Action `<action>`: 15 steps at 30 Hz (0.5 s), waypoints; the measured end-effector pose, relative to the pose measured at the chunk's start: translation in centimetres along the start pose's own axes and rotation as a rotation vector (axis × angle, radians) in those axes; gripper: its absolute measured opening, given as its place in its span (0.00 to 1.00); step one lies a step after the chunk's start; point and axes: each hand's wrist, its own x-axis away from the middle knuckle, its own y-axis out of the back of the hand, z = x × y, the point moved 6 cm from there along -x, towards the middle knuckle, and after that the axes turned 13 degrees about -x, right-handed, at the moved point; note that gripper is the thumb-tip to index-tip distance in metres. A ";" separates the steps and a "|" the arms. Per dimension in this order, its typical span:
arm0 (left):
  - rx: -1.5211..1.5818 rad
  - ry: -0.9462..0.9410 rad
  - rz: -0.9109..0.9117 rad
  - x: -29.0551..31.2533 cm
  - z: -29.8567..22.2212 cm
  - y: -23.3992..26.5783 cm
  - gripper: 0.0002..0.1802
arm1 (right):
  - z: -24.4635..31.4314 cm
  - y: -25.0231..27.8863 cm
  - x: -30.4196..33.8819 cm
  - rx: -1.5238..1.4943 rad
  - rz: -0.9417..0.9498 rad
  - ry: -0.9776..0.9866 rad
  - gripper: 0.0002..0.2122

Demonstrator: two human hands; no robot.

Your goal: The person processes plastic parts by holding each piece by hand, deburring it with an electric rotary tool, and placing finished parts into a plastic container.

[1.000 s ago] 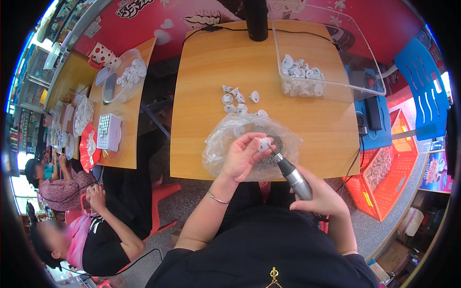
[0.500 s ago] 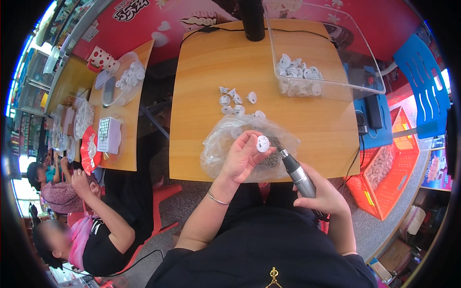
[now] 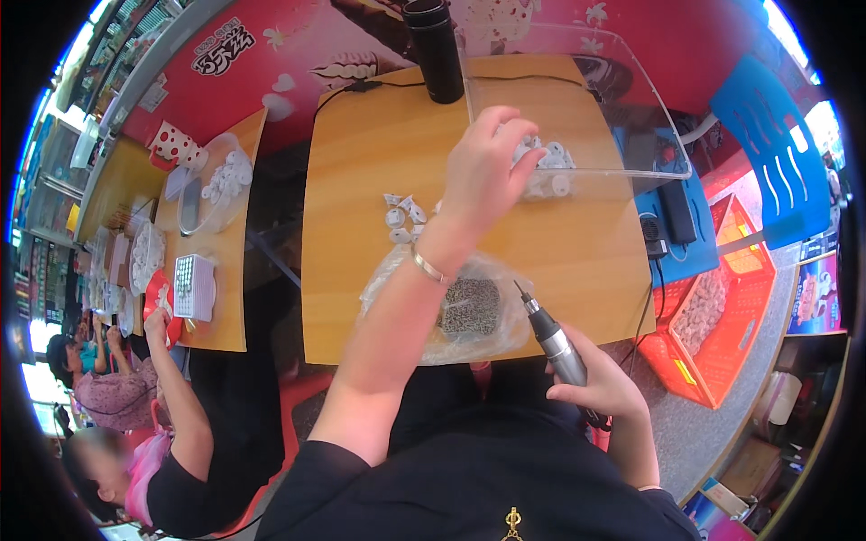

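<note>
One electric screwdriver [image 3: 566,354] held in right grip [image 3: 597,385]. Left grip [image 3: 492,167] at clear bin [image 3: 622,172], can't tell if holding anything; screws [image 3: 471,307] in plastic bag [image 3: 511,335] left of right grip.

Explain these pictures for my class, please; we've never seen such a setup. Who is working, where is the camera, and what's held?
No robot here: just a person at work, bare-handed. Every picture comes from a fisheye camera worn on the head, looking down, so straight edges bend. The right hand grips a silver-and-black driver tool. The left hand is at a clear box of white parts; whether it holds anything is hard to tell. On the wooden table are also loose white parts, a clear bag with small grey pieces, and a black cylinder at the back.
</note>
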 end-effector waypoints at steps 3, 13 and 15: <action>-0.010 0.019 -0.191 4.2 -1.4 3.3 0.06 | -0.2 0.4 0.1 0.020 -0.015 -0.034 0.41; -0.217 0.292 0.374 17.4 0.4 3.2 0.08 | 0.8 -1.4 -2.1 0.029 0.069 0.004 0.39; -0.256 0.262 0.374 17.2 0.4 3.2 0.08 | 0.4 -1.5 -2.1 0.017 0.064 0.015 0.39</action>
